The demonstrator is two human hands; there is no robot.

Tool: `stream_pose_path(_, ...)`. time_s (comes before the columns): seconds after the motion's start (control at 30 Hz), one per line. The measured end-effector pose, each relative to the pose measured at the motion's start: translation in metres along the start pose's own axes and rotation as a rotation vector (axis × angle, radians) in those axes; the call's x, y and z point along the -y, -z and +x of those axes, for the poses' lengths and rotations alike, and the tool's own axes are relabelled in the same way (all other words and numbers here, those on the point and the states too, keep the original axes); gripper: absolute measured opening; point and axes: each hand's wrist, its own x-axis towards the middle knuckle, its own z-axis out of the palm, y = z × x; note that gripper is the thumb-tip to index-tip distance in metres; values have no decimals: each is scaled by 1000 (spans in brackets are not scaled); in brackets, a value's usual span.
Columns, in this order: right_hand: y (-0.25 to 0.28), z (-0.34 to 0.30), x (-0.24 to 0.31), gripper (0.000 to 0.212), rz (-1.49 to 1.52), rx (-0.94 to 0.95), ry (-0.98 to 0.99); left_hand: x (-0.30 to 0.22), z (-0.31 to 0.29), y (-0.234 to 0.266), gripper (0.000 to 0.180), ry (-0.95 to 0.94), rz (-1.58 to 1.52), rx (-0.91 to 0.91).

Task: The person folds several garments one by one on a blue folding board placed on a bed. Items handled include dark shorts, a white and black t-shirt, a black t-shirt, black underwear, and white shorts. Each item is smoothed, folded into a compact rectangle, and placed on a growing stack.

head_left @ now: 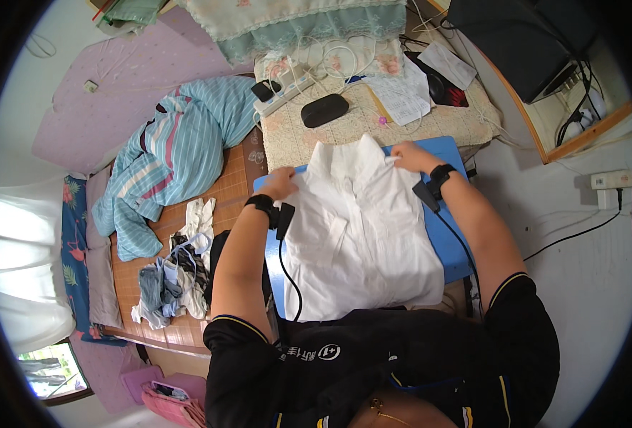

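A white collared shirt (362, 235) lies spread over a small blue table (448, 239), its collar at the far side and its lower part close to my body. My left hand (280, 183) is closed on the shirt's left shoulder edge. At the right shoulder, my right hand (410, 157) pinches the cloth between its fingers. Black bands with small cabled devices circle both wrists. Some folds run across the shirt's front; what lies beneath it is hidden.
Beyond the table, a cloth-covered surface holds a black oval case (325, 110), a power strip (285, 93), papers (399, 96) and cables. To the left, a bed mat carries a striped blue quilt (180, 143) and a heap of clothes (180, 274). A black monitor (519, 46) stands far right.
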Motion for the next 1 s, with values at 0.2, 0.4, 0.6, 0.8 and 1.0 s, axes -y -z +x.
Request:
stream_pose_path(0.2, 42, 15, 26, 14, 158, -356, 105, 21, 27, 14, 19, -105, -210, -463)
stream_pose_path(0.4, 47, -56, 66, 21, -88, -594, 434, -14, -50, 21, 24, -444, 31, -745)
stream_pose_path(0.6, -74, -143, -6, 22, -566, -371, 526, 33, -123, -115, 23, -443, 259, -390)
stream_pose_path(0.8, -91, -167, 13, 33, -383, -325, 260, 18, -145, -98, 35, -222, 27, -261)
stream_pose_path(1.0, -97, -165, 47, 34, -285, -431, 139, 13, -147, -108, 50, -155, 49, -201)
